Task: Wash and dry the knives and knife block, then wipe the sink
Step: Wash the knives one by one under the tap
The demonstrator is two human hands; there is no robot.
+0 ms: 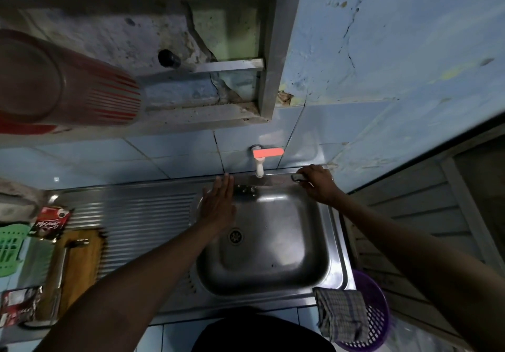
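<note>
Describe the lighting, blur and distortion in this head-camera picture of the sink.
Head view: dim overall, with dull glare on the steel sink; the red cup at the upper left is near and blurred; the red tap handle glows overexposed; the wide-angle lens bends the wall and counter lines.

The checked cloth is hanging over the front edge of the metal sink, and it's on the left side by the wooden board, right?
Not quite. The head view shows the grey checked cloth hanging over the front edge of the steel sink, but on the right side, above the purple plastic basket. The wooden board lies on the left.
</note>
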